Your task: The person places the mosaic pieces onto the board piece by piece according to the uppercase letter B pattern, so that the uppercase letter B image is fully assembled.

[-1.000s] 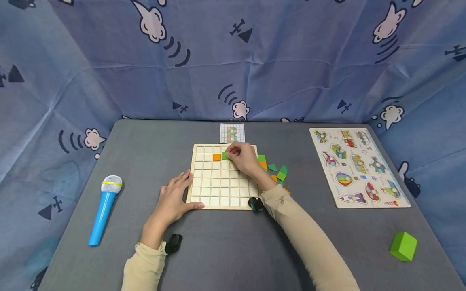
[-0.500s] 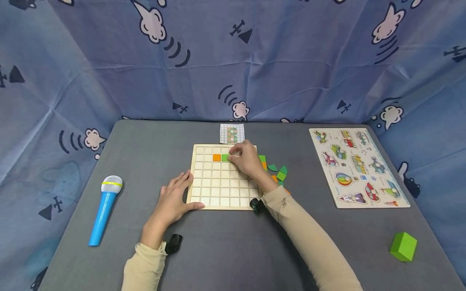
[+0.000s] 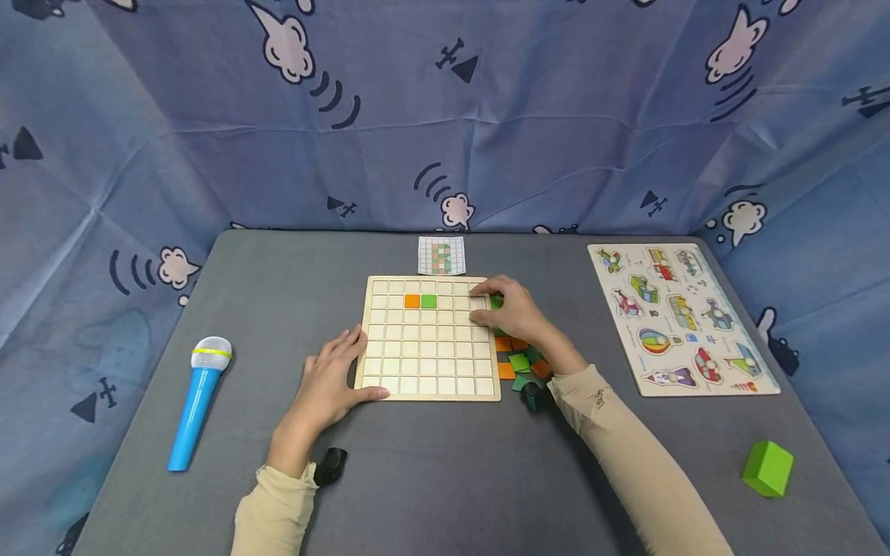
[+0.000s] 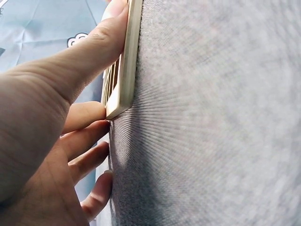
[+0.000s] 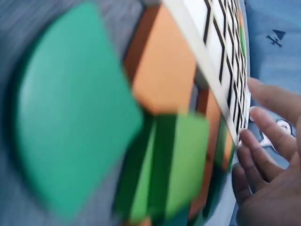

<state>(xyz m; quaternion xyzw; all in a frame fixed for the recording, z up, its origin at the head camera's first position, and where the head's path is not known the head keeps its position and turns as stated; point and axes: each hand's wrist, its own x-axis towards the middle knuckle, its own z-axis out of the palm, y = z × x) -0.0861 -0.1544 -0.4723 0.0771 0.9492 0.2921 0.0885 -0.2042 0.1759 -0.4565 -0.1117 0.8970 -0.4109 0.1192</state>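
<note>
A pale wooden grid board (image 3: 420,347) lies mid-table. In its second row sit an orange square tile (image 3: 412,301) and a green square tile (image 3: 429,301), side by side. My left hand (image 3: 334,378) rests at the board's lower left, fingers spread along the left side and thumb on the front edge. Over the board's right edge is my right hand (image 3: 516,309), fingers apart with nothing seen between them. Loose pieces lie beneath and below it, among them a light green tile (image 3: 519,361) and a teal quarter-circle (image 5: 75,113); the hand partly hides those behind.
A small printed pattern card (image 3: 441,256) lies behind the board. On the far right is a picture puzzle board (image 3: 684,324), with a green block (image 3: 768,469) nearer the front. At the left lies a blue toy microphone (image 3: 198,401). A patterned cloth hangs behind the table.
My right hand has left the green tile in the second row and moved right to the board's edge, uncovering more loose pieces. My left hand has stayed at the corner.
</note>
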